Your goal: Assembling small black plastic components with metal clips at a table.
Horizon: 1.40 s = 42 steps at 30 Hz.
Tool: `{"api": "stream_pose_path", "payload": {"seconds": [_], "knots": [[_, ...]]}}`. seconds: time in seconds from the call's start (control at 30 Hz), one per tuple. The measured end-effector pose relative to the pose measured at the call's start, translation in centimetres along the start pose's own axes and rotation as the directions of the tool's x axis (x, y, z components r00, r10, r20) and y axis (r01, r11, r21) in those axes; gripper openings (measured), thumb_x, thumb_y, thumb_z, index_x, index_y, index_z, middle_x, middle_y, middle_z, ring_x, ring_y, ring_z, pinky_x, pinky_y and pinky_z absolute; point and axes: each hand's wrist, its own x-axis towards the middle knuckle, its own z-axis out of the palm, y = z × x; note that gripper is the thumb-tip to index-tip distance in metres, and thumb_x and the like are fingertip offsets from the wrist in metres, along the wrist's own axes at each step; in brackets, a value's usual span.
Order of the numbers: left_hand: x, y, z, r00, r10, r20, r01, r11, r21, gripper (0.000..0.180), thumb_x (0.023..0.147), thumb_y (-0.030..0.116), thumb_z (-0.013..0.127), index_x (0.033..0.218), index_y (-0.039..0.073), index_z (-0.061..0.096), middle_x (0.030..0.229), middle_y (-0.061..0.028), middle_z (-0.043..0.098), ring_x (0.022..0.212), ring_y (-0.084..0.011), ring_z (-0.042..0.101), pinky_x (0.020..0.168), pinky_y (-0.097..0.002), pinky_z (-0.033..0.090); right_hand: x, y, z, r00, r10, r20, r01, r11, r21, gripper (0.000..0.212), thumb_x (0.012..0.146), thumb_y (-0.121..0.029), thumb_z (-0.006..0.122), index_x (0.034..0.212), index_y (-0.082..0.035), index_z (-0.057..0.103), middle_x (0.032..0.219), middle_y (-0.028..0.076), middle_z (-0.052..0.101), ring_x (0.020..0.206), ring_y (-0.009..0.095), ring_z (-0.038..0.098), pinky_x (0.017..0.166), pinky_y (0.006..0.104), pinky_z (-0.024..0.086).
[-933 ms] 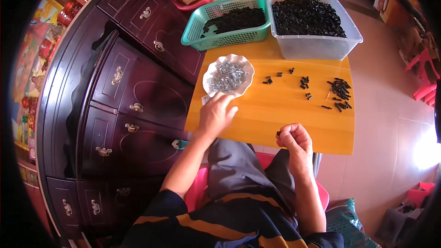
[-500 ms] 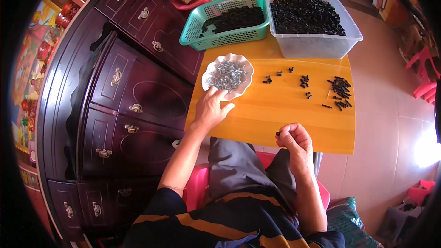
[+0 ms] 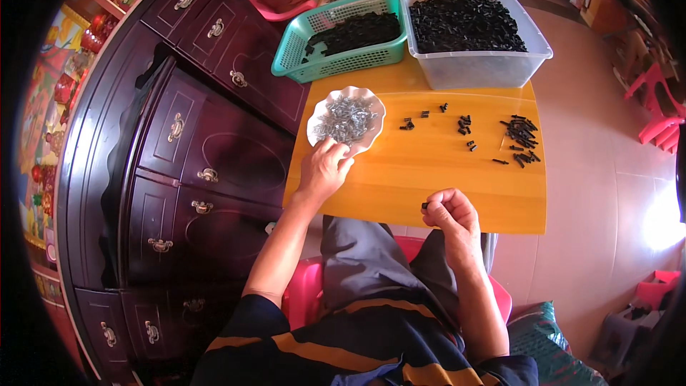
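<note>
On the yellow bench (image 3: pixel 400 179): 1 white scalloped dish (image 3: pixel 370 141) is holding silvery parts (image 3: pixel 348 118); left hand (image 3: pixel 324 170) is hanging over its near rim, grip impossible to tell; right hand (image 3: pixel 456 219), at the bench's near edge, is pinching 1 small black piece (image 3: pixel 424 206); loose black parts (image 3: pixel 522 131) are lying farther right; 1 green basket (image 3: pixel 286 64) and 1 clear tub (image 3: pixel 475 71) are standing behind.

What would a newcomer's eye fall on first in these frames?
Probably the clear tub heaped with black parts, toward the back on the yellow table. Next, the wavy white plate of silvery pieces at left, the left hand at its near rim. At the table's near edge, the right hand pinches a small black piece.
</note>
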Motion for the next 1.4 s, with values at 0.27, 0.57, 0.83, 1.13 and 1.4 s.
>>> {"api": "stream_pose_path", "payload": {"seconds": [0.27,0.57,0.83,1.13,1.4], "knots": [[-0.4,0.6,0.2,0.988,0.109,-0.112,-0.107,0.994,0.023,0.013,0.079,0.006,0.074,0.087,0.009,0.064,0.085,-0.0064,0.061,0.082,-0.0283,0.064,0.070,-0.0425,0.051,0.0,0.0,0.0,1.000,-0.003,0.003,0.003,1.000,0.028,0.008,0.098,-0.013,0.065,0.098,-0.005,0.061,0.093,0.000,0.063,0.085,0.011,0.063,0.082,0.0256,0.050],[-0.7,2.5,-0.2,0.983,0.005,-0.185,-0.055,0.963,-0.264,0.012,0.083,0.002,0.075,0.093,0.006,0.070,0.087,-0.0073,0.069,0.078,-0.0223,0.069,0.071,-0.0334,0.054,0.0,0.2,-0.4,0.998,0.039,0.044,-0.043,0.996,0.079,0.010,0.099,-0.013,0.065,0.102,-0.004,0.060,0.096,0.000,0.064,0.090,0.009,0.061,0.083,0.0249,0.049],[-1.2,11.5,-3.1,0.955,-0.202,0.219,0.285,0.406,-0.868,0.012,0.096,0.001,0.067,0.106,-0.002,0.071,0.093,-0.0033,0.073,0.084,-0.0073,0.066,0.075,-0.0203,0.052,0.1,0.5,-0.5,0.997,0.020,0.076,-0.028,0.995,0.098,0.009,0.100,-0.008,0.062,0.108,-0.004,0.061,0.101,0.001,0.066,0.098,0.010,0.065,0.084,0.0245,0.051],[-0.9,14.2,-3.1,0.986,-0.058,0.154,0.163,0.447,-0.880,0.007,0.092,-0.002,0.068,0.099,-0.003,0.071,0.095,-0.0076,0.069,0.085,-0.0139,0.066,0.077,-0.0255,0.053,0.1,0.5,-0.6,0.994,-0.023,0.106,0.010,0.992,0.125,0.009,0.100,-0.009,0.063,0.108,-0.004,0.061,0.101,0.002,0.068,0.098,0.010,0.066,0.083,0.0247,0.051],[-0.8,14.2,-2.6,0.989,-0.033,0.141,0.139,0.502,-0.853,0.006,0.091,0.000,0.071,0.096,-0.002,0.071,0.092,-0.0079,0.069,0.082,-0.0148,0.066,0.074,-0.0267,0.053,0.0,0.2,-0.3,0.997,-0.019,0.081,0.009,0.992,0.129,0.010,0.100,-0.011,0.063,0.107,-0.004,0.063,0.097,0.001,0.067,0.087,0.009,0.062,0.083,0.0241,0.050]]}}
